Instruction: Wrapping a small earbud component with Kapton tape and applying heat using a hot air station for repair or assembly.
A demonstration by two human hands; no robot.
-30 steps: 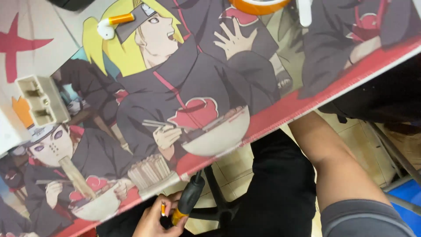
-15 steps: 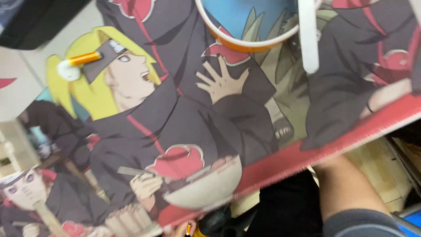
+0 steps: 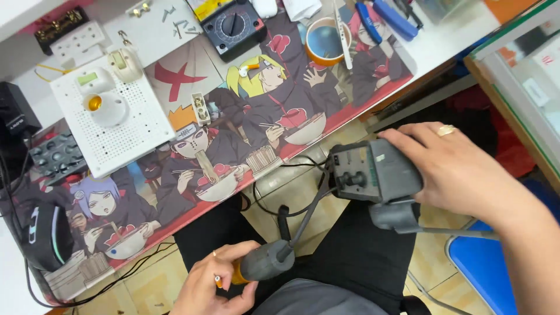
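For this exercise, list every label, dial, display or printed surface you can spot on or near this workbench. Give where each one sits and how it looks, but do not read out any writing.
Black analog meter with round dial: top centre, on the desk.
Small green display window: on the white perforated board, left.
Small white sticker: on the grey box-shaped station under the right hand.
Cartoon-printed desk mat: across the desk, red-edged.
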